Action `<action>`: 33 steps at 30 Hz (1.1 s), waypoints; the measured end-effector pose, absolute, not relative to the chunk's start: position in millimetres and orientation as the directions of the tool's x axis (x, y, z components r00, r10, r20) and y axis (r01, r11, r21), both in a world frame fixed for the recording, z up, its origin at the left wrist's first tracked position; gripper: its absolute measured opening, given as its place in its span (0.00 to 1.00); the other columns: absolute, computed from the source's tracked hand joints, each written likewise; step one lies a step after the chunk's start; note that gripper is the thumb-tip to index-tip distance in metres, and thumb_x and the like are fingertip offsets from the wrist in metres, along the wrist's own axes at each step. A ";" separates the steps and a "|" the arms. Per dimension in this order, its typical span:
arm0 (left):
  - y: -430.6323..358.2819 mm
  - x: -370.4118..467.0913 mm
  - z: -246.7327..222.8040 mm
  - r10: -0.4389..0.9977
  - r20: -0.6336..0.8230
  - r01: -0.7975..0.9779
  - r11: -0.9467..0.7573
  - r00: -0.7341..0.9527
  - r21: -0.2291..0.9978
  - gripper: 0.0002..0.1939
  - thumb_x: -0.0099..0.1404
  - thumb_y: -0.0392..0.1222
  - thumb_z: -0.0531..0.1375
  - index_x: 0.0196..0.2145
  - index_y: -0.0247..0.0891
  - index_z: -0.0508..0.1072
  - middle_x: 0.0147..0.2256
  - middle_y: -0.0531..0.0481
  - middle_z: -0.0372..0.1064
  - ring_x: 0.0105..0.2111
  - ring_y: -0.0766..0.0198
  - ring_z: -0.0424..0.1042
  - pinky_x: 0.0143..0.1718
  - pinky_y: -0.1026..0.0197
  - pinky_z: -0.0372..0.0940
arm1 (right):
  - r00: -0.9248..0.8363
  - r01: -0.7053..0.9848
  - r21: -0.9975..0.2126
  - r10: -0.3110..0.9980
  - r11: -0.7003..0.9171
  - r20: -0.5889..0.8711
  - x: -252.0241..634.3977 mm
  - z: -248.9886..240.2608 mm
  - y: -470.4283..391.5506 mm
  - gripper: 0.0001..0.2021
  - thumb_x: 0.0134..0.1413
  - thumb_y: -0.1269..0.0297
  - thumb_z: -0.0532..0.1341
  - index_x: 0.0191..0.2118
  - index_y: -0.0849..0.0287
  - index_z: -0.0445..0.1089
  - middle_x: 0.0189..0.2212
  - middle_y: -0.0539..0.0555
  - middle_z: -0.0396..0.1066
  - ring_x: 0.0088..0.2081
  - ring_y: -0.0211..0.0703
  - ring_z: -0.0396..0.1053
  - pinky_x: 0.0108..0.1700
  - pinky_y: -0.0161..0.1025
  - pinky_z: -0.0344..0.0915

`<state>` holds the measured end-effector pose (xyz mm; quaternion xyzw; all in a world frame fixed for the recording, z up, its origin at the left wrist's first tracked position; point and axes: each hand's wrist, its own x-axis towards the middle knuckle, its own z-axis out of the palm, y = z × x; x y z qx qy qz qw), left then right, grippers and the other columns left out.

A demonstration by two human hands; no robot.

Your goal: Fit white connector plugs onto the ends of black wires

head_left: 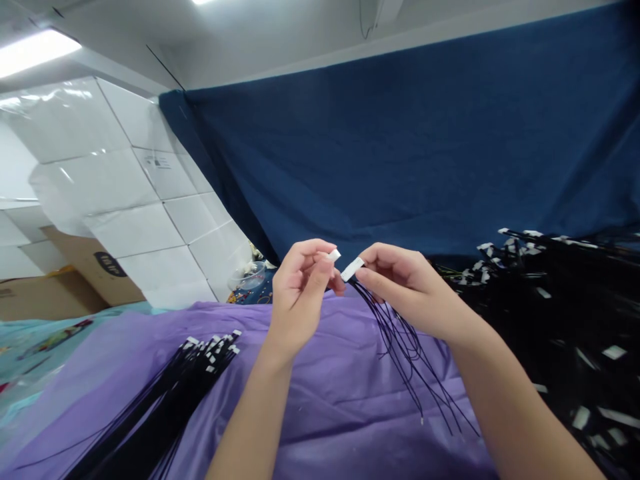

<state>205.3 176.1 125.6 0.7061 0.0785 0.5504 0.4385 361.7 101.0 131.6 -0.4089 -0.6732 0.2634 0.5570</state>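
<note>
I have a white plug [353, 269] pinched in my right hand [400, 280], its black wires [410, 353] trailing down over the purple counter [340, 393]. Just left of the plug, my left hand [300, 293] nips a small white piece [334, 255]. I judge mating them needs careful alignment. Behind, a clear cup [246, 277], contents unclear.

A white connector [352, 269] trails thin black wires [405, 347]; another small white connector [334, 255] sits just beside it.

Cable bundle [195, 363] on table cloth [320, 400], left of hands; cable heap [565, 313] at right; curtain [400, 147] behind; stacked boxes [125, 200] rear left; cardboard boxes [75, 273] below them.
</note>
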 end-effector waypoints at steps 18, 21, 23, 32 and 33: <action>171.3 197.9 128.5 0.503 0.700 0.035 -0.823 0.508 0.567 0.05 0.67 0.41 0.57 0.39 0.41 0.72 0.35 0.51 0.69 0.34 0.68 0.68 0.36 0.65 0.65 | -0.069 0.465 -0.742 0.856 0.482 0.513 359.1 121.3 105.2 0.16 0.62 0.50 0.56 0.32 0.58 0.64 0.23 0.45 0.56 0.25 0.31 0.51 0.25 0.34 0.50; 171.6 197.8 128.0 0.555 0.668 0.004 -0.771 0.497 0.637 0.06 0.67 0.42 0.58 0.40 0.40 0.71 0.37 0.50 0.70 0.35 0.68 0.69 0.38 0.64 0.66 | -0.061 0.477 -0.741 0.859 0.472 0.508 358.4 122.1 105.1 0.17 0.62 0.48 0.55 0.33 0.58 0.65 0.23 0.45 0.56 0.25 0.31 0.50 0.24 0.34 0.50; 172.2 197.0 127.8 0.579 0.644 -0.001 -0.744 0.500 0.669 0.06 0.66 0.43 0.58 0.39 0.40 0.71 0.35 0.50 0.69 0.34 0.68 0.69 0.37 0.64 0.66 | -0.064 0.483 -0.737 0.859 0.472 0.508 358.1 122.7 105.1 0.17 0.62 0.48 0.55 0.33 0.58 0.65 0.22 0.45 0.56 0.24 0.31 0.50 0.24 0.34 0.49; 171.3 194.7 130.6 0.645 0.527 0.044 -0.654 0.553 0.755 0.10 0.67 0.48 0.55 0.36 0.39 0.69 0.31 0.51 0.67 0.30 0.68 0.67 0.31 0.65 0.65 | -0.063 0.553 -0.663 0.818 0.505 0.571 357.2 124.0 104.9 0.17 0.64 0.54 0.55 0.27 0.60 0.60 0.21 0.45 0.56 0.23 0.30 0.50 0.24 0.33 0.47; 171.1 195.3 131.0 0.651 0.514 0.041 -0.641 0.558 0.766 0.11 0.68 0.48 0.55 0.36 0.38 0.69 0.32 0.51 0.67 0.30 0.68 0.67 0.31 0.65 0.66 | -0.058 0.554 -0.659 0.813 0.509 0.579 357.2 123.7 105.5 0.17 0.64 0.55 0.56 0.27 0.60 0.60 0.21 0.45 0.56 0.23 0.30 0.50 0.24 0.33 0.47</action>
